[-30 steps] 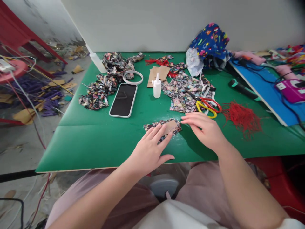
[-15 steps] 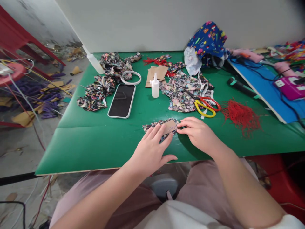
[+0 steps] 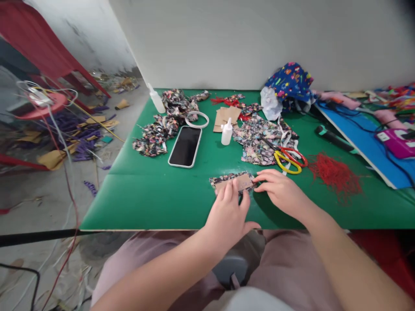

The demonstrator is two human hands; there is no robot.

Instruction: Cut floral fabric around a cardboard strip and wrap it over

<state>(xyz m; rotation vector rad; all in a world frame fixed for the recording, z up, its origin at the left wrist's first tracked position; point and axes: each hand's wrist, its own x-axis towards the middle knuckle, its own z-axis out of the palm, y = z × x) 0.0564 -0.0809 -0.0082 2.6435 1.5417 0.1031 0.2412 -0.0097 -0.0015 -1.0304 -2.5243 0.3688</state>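
Near the front of the green table, a brown cardboard strip (image 3: 244,182) lies on a small piece of dark floral fabric (image 3: 223,177). My left hand (image 3: 227,211) rests on the strip with its fingers stretched out flat and its thumb spread toward the table edge. At the right end, my right hand (image 3: 283,192) has its fingertips closed on the fabric's edge. Part of the strip and fabric is hidden under my left fingers. Beyond them stands a small white squeeze bottle (image 3: 226,134).
A phone (image 3: 185,147), white ring (image 3: 197,120) and gathered floral fabric (image 3: 152,138) lie to the left. Scissors with red and yellow handles (image 3: 288,163) rest by a larger floral cloth (image 3: 256,140). Red threads (image 3: 335,175) and a blue board (image 3: 363,149) are at the right.
The camera view has shifted, so everything appears further right and lower. Both hands stay at the cardboard and fabric, with little change in their pose.
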